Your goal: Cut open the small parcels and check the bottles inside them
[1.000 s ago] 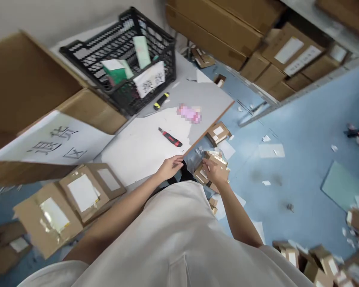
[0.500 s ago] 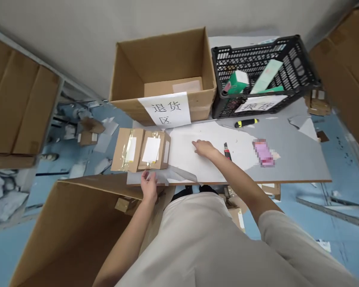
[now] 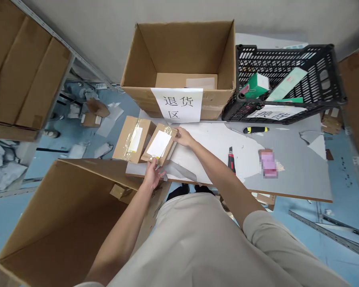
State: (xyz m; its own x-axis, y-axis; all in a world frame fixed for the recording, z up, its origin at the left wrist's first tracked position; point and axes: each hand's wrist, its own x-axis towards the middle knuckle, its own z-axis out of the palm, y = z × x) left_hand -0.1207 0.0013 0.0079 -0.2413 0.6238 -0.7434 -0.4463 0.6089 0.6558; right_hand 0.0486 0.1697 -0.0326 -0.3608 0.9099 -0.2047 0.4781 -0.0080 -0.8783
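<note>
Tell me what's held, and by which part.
The right carton: left hand at its near edge, right hand at its far right corner.

Small brown cardboard carton [image 3: 160, 144] before open brown cardboard box [image 3: 215, 98]; black rectangular plastic crate [image 3: 320, 110] right of box; slim red-black cutter [image 3: 231, 161] before crate.

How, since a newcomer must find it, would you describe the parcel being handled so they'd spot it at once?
Find the big open carton with a paper sign. Nearer, at the left end of the table, is a small taped parcel, right of its neighbour. The left hand and right hand touch it, not that neighbour.
</note>
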